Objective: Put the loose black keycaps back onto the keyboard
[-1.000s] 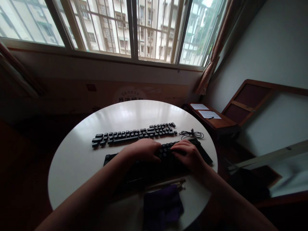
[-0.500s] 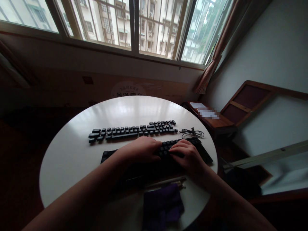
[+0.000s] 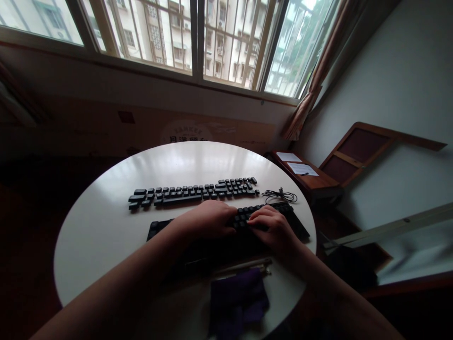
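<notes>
Daylight enters through a barred window (image 3: 197, 45), while a wooden chair (image 3: 363, 144) stands beside the pale right-hand wall (image 3: 406, 80).

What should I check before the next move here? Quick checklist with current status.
1. Keyboard supported by the round white table: ok, though its right end lies close to the edge.
2. Loose keycaps out from under the hands: ok, laid out in rows beyond the keyboard.
3. Black cable clear of both hands: ok, coiled near the keyboard's far right corner.
4. Left hand leaving the keys in view: not ok, hand and forearm cover much of the left part.
5. Keycap pinched in right hand: cannot tell, fingertips too dark.
</notes>
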A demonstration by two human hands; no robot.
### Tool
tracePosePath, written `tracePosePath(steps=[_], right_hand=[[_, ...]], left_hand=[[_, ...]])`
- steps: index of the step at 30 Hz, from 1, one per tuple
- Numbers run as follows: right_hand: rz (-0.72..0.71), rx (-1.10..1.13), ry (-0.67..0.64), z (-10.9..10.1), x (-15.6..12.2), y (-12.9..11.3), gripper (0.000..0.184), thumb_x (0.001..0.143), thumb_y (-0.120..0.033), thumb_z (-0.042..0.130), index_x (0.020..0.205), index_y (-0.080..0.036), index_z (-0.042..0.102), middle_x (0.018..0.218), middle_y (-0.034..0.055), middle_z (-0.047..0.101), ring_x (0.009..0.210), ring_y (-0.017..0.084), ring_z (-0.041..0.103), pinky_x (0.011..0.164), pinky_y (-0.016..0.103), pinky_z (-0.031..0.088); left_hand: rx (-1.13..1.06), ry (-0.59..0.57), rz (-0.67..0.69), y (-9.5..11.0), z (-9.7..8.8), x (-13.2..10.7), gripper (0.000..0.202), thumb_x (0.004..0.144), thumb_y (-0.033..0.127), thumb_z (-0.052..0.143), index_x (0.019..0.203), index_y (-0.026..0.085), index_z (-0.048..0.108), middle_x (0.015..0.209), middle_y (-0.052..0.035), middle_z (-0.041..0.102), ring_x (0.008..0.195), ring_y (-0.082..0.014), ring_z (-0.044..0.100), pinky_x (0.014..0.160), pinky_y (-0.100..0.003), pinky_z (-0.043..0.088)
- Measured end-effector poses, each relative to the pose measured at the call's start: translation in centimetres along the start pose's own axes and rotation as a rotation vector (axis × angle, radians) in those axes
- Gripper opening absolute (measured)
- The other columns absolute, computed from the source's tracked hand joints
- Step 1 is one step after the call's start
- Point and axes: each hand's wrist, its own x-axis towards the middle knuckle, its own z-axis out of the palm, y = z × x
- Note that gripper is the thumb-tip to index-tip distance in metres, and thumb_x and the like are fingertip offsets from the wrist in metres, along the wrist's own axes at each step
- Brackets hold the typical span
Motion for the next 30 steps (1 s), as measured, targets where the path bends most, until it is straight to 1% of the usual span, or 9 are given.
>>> tracePosePath(steps=[4, 7, 11, 14, 18, 20, 22, 26, 30], right_hand=[[0.011, -0.034, -0.037, -0.4, 0.1, 0.0, 0.007, 0.086, -0.02, 0.07, 0.084, -0.023, 0.076, 0.094, 0.0054, 0.073, 0.088, 0.022, 0.064, 0.083, 0.039, 0.053], [0.021, -0.107, -0.054, -0.8, 0.1, -0.1, 0.008, 0.086, -0.023, 0.069, 0.087, -0.024, 0.077, 0.109, 0.0075, 0.07, 0.102, 0.026, 0.062, 0.094, 0.046, 0.049], [0.016, -0.156, -0.1, -1.0, 0.1, -0.2, 0.013, 0.086, -0.024, 0.068, 0.075, -0.023, 0.074, 0.135, 0.0069, 0.061, 0.13, 0.034, 0.048, 0.107, 0.056, 0.038], [-0.009, -0.152, -0.091, -1.0, -0.1, 0.0, 0.01, 0.086, -0.022, 0.067, 0.08, -0.024, 0.076, 0.142, 0.0065, 0.056, 0.137, 0.036, 0.041, 0.109, 0.058, 0.036], [-0.016, -0.12, 0.142, -1.3, -0.5, 0.7, 0.023, 0.085, -0.014, 0.06, 0.099, -0.026, 0.075, 0.134, 0.0072, 0.06, 0.132, 0.032, 0.047, 0.109, 0.056, 0.04], [0.016, -0.088, 0.282, -1.5, -0.5, 1.0, 0.028, 0.085, -0.01, 0.055, 0.099, -0.025, 0.073, 0.122, 0.0075, 0.065, 0.125, 0.03, 0.053, 0.107, 0.054, 0.043], [0.032, -0.075, 0.362, -1.6, -0.6, 1.2, 0.029, 0.084, -0.007, 0.053, 0.096, -0.025, 0.072, 0.114, 0.0075, 0.067, 0.12, 0.03, 0.056, 0.105, 0.054, 0.045], [0.019, -0.109, 0.41, -1.7, -0.7, 1.1, 0.028, 0.083, -0.007, 0.053, 0.092, -0.026, 0.071, 0.109, 0.0077, 0.068, 0.116, 0.03, 0.057, 0.104, 0.055, 0.046], [-0.034, -0.266, 0.256, -2.1, 0.3, 1.4, 0.033, 0.081, -0.005, 0.054, 0.099, -0.025, 0.073, 0.119, 0.008, 0.066, 0.121, 0.032, 0.053, 0.106, 0.055, 0.043]], left_hand=[[-0.004, 0.013, 0.004, -0.2, 0.2, 0.0, 0.023, 0.08, 0.043, 0.065, 0.087, 0.022, 0.061, 0.083, -0.0027, 0.068, 0.072, -0.02, 0.063, 0.059, -0.027, 0.041], [-0.002, 0.023, 0.008, -0.2, 0.3, 0.1, 0.023, 0.08, 0.043, 0.065, 0.087, 0.022, 0.062, 0.083, -0.0029, 0.069, 0.073, -0.0205, 0.064, 0.06, -0.028, 0.041], [-0.003, 0.026, 0.023, 0.0, 0.1, 0.0, 0.019, 0.081, 0.04, 0.063, 0.086, 0.022, 0.062, 0.083, -0.0028, 0.069, 0.072, -0.0201, 0.063, 0.059, -0.028, 0.04], [0.001, 0.022, 0.023, 0.0, 0.0, 0.0, 0.018, 0.081, 0.039, 0.063, 0.086, 0.022, 0.061, 0.081, -0.0025, 0.068, 0.071, -0.02, 0.063, 0.059, -0.027, 0.04], [0.0, 0.023, 0.024, -0.3, 0.0, 0.0, 0.022, 0.082, 0.043, 0.063, 0.088, 0.022, 0.061, 0.083, -0.003, 0.068, 0.071, -0.0194, 0.062, 0.06, -0.027, 0.041], [0.003, 0.029, 0.033, -0.4, -0.1, 0.0, 0.022, 0.084, 0.044, 0.062, 0.089, 0.022, 0.06, 0.083, -0.0029, 0.068, 0.071, -0.0191, 0.062, 0.06, -0.027, 0.042], [-0.001, 0.041, 0.046, -0.3, -0.3, 0.0, 0.019, 0.085, 0.041, 0.062, 0.09, 0.023, 0.061, 0.085, -0.0026, 0.068, 0.073, -0.0187, 0.062, 0.062, -0.027, 0.043], [-0.024, 0.111, 0.065, 0.3, -0.5, 0.2, 0.011, 0.087, 0.03, 0.06, 0.096, 0.026, 0.066, 0.097, -0.0018, 0.068, 0.085, -0.0182, 0.065, 0.071, -0.026, 0.045], [-0.022, 0.139, 0.11, 1.0, -0.2, 0.2, 0.028, 0.09, 0.031, 0.058, 0.115, 0.035, 0.069, 0.101, -0.0015, 0.067, 0.085, -0.0181, 0.065, 0.073, -0.028, 0.047]])
